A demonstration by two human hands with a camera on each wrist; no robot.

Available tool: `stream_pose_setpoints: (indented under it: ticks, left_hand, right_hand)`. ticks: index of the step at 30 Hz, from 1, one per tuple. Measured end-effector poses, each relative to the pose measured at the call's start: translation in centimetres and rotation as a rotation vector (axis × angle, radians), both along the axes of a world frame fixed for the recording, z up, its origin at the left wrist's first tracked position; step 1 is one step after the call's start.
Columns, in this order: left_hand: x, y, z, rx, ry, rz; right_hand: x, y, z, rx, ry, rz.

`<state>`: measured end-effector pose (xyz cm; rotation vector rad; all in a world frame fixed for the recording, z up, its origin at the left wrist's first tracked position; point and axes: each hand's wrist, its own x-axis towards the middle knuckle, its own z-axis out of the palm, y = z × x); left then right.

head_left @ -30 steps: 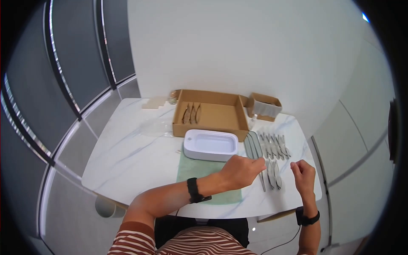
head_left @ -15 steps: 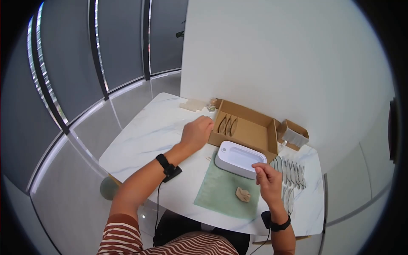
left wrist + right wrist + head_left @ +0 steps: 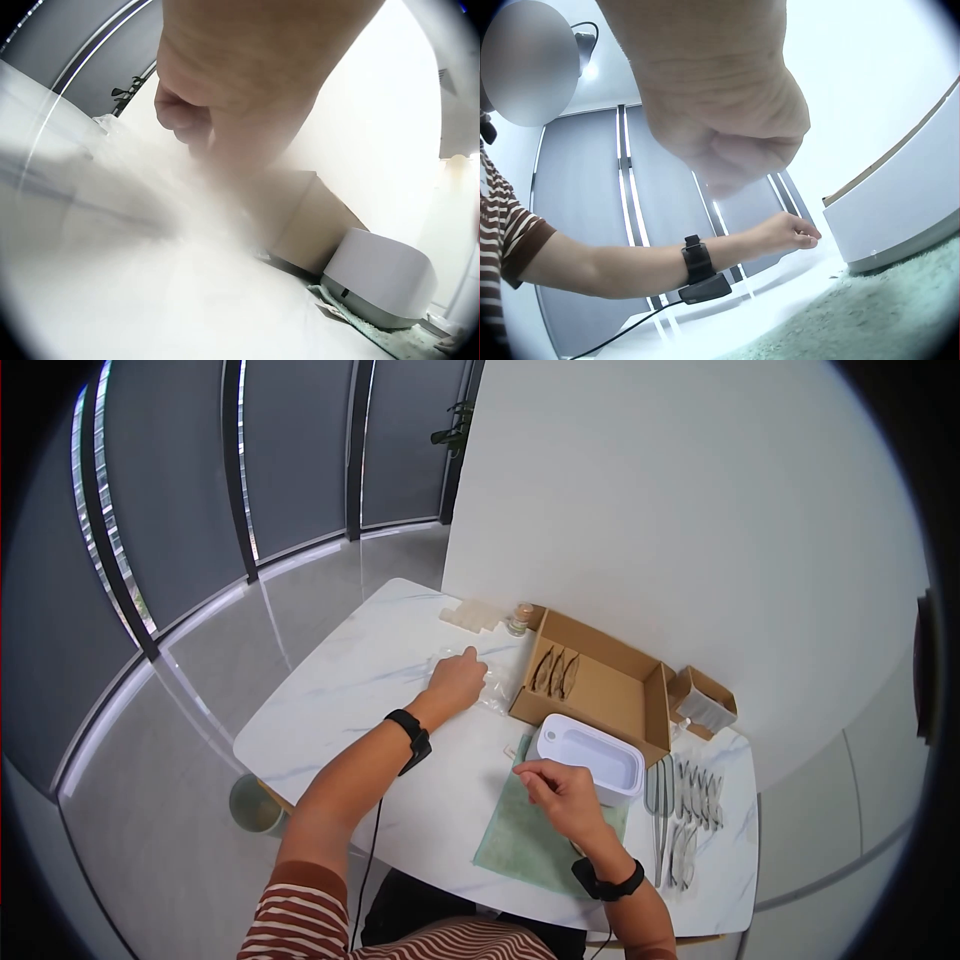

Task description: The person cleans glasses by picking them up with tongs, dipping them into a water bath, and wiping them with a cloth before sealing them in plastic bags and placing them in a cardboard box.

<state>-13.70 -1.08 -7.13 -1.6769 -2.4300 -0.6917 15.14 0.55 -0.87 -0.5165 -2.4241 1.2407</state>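
Note:
On the left of the table my left hand is down at a crumpled clear plastic bag, with thumb and fingers drawn together on it. In the left wrist view the bag bunches below those fingers and is blurred. My right hand hovers over the green cloth, in front of the white oblong basin. Its fingers are loosely curled, and nothing shows between them. The right wrist view shows the curled right hand above the cloth, near the basin's side wall.
Behind the basin, a shallow cardboard box holds three slim brown items. A small jar and beige pieces stand at the back left. On the right are grey metal rods, rows of slim metallic items and a small box.
My left hand has swung from the right side of the table to the plastic bag. The right hand has moved left over the cloth, covering the spot where a crumpled beige piece lay.

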Motion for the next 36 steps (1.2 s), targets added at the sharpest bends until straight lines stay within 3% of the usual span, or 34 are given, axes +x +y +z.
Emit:
stream_pose_setpoints:
  ticks: [6, 9, 11, 15, 20, 27, 30, 32, 36]
  left_hand:
    - [-0.3, 0.0, -0.6, -0.020, 0.095, -0.015]
    - [-0.1, -1.3, 0.0, 0.165, 0.077, 0.027]
    - [1.5, -3.6, 2.3, 0.475, -0.054, 0.032]
    - [5.4, -6.3, 5.1, 0.663, -0.095, -0.032]
    - [11.2, -6.9, 7.0, 0.663, -0.076, -0.104]
    - [15.2, -5.2, 7.8, 0.710, 0.010, -0.201]
    - [16.1, -4.7, 7.8, 0.666, 0.044, -0.207]
    - [16.5, -4.2, 7.6, 0.717, 0.091, -0.258]
    - [17.5, -4.6, 8.5, 0.594, 0.118, -0.265]
  right_hand:
    - [-0.2, 0.3, -0.7, -0.004, -0.005, -0.010]
    - [0.0, 0.4, -0.8, 0.000, 0.034, 0.004]
    - [0.1, 0.6, -1.0, 0.021, 0.157, -0.016]
    - [0.4, 1.2, -0.3, -0.058, 0.312, -0.093]
    - [1.5, 1.6, 2.3, -0.111, 0.390, -0.179]
    - [3.2, 3.9, 1.4, -0.136, 0.460, -0.246]
    - [3.9, 4.9, 1.2, -0.168, 0.426, -0.241]
    - [4.2, 5.6, 1.3, -0.323, 0.265, -0.178]
    - [4.3, 6.5, 0.9, -0.299, 0.260, -0.170]
